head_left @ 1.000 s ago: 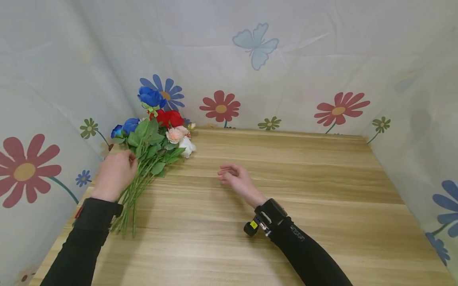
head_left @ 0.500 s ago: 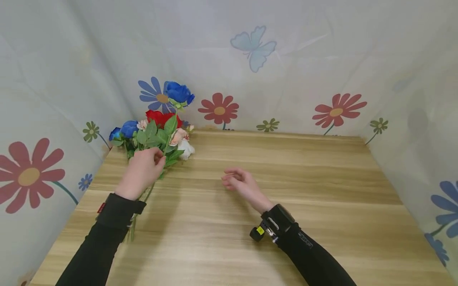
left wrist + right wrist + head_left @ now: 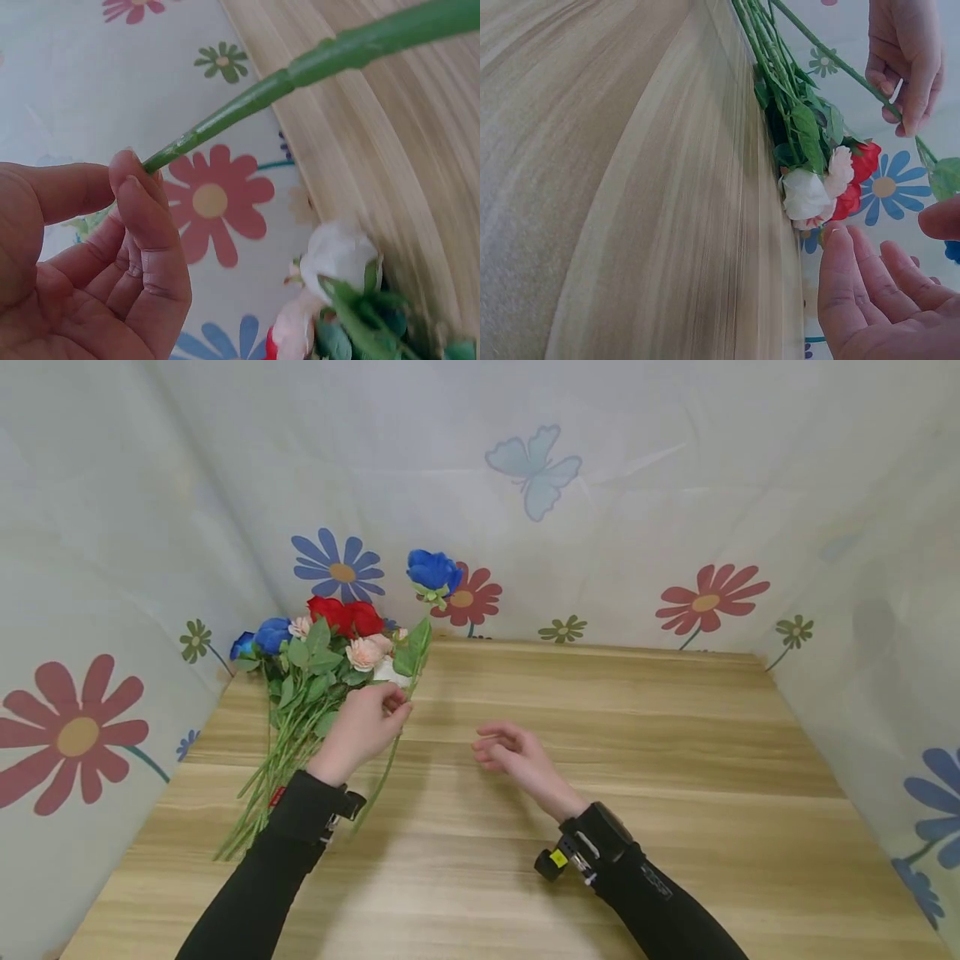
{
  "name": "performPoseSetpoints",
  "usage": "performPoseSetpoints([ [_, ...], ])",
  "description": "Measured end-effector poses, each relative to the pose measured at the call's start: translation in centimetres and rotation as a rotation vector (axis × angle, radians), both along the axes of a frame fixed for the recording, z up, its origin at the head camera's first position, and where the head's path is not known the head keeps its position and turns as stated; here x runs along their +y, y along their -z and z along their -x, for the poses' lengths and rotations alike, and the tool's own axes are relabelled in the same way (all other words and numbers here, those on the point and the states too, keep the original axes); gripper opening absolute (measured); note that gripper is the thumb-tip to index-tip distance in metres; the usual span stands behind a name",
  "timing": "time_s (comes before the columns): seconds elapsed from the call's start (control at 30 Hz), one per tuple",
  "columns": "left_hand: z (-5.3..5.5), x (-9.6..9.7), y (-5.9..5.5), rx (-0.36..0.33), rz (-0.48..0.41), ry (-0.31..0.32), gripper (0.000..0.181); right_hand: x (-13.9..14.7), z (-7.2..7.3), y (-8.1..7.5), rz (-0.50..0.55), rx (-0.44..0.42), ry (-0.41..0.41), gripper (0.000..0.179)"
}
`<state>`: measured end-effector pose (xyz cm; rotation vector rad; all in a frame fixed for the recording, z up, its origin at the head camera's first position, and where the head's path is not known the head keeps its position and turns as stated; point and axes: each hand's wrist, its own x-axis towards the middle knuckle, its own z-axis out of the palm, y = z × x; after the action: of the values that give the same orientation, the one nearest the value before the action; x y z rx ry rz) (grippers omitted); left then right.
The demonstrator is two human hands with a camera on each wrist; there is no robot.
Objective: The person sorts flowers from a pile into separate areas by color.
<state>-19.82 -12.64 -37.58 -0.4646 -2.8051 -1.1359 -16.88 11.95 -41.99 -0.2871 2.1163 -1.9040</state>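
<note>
My left hand [image 3: 362,727] pinches the green stem of a blue flower [image 3: 433,571] between thumb and fingertips, holding it up above the table. In the left wrist view the bare stem [image 3: 315,64] runs from the fingertips toward the upper right. The flower's bloom and a broad leaf [image 3: 413,647] stand above the hand. To the left lies a bunch of long-stemmed flowers, with red blooms [image 3: 347,616], a pale pink bloom [image 3: 367,652], blue blooms [image 3: 272,635] and a white bloom [image 3: 807,196]. My right hand [image 3: 528,768] hovers over the middle of the table, fingers loosely bent, holding nothing.
The wooden table [image 3: 637,718] meets a pale curtain [image 3: 637,518] printed with flowers and a butterfly at the back and sides. Bundled green stems [image 3: 270,785] of the bunch point toward the near left. Each wrist wears a black strap with a small device.
My left hand has drawn the blue flower out of the bunch and carried it to the right. The right hand has shifted slightly right and nearer.
</note>
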Motion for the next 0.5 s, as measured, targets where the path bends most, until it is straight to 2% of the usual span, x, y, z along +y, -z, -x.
performPoseSetpoints([
  [0.13,0.3,1.4,0.6,-0.049,-0.083,0.03,0.017,0.2,-0.1,0.1,-0.022,0.004,-0.008,0.038],
  [0.37,0.1,2.9,1.1,-0.13,-0.218,0.042,0.014,0.2,-0.3,-0.1,-0.099,0.004,-0.075,0.034],
  [0.5,0.3,3.5,1.3,-0.149,-0.294,0.05,0.015,-0.1,-0.2,-0.2,-0.104,-0.005,-0.098,0.034],
])
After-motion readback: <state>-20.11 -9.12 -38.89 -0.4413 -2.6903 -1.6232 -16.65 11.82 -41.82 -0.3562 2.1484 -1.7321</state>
